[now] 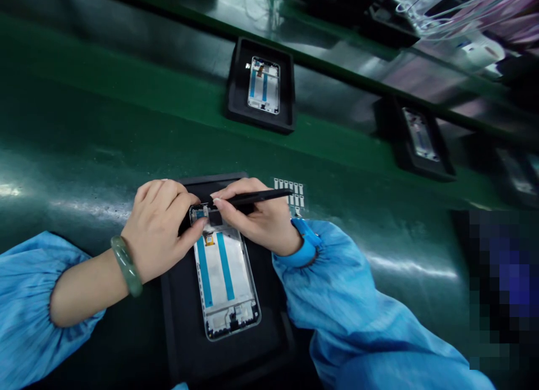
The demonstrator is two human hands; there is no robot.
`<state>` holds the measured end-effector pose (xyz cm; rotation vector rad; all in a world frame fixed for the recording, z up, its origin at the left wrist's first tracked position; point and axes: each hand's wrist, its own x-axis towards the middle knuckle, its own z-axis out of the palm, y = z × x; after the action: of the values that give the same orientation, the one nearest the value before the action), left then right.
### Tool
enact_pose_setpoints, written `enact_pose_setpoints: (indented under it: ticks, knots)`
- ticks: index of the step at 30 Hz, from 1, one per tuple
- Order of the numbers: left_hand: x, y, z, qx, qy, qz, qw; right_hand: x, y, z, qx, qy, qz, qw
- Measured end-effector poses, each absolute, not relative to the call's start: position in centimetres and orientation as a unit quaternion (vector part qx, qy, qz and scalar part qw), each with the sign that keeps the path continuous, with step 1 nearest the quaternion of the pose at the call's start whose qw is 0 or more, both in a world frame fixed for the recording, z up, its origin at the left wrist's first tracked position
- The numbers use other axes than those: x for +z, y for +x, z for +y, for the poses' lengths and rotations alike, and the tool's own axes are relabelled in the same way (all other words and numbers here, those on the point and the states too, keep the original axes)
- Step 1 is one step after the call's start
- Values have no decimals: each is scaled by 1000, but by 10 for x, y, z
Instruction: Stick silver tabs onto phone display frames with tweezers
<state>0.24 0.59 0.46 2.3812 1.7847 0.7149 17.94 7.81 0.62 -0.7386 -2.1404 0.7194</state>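
Observation:
A phone frame (221, 283) with two blue strips and a small orange flex connector lies in a black tray (273, 334) in front of me. My left hand (162, 227) bends over its upper left corner, thumb and fingers at the edge; whether something small is between them is hidden. In my right hand (261, 221) is a pair of black tweezers (263, 197), held like a pen across the frame's top end. The tips of the tweezers are close to the top edge, near my left fingers, and too small to make out clearly.
A sheet of small pale labels (290, 191) lies on the green bench (105, 148) beyond my right wrist. Farther back stands a black tray (231, 98) with another phone frame (264, 86). More such trays (425, 165) stand at right. White cables (433, 19) hang at the upper right.

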Motion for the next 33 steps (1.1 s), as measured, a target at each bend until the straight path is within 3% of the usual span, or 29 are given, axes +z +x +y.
enact_pose_setpoints:
  ticks: [33]
  knots:
    - [6, 4, 15, 234, 766, 599, 23, 7, 178, 76, 216, -295, -850, 379]
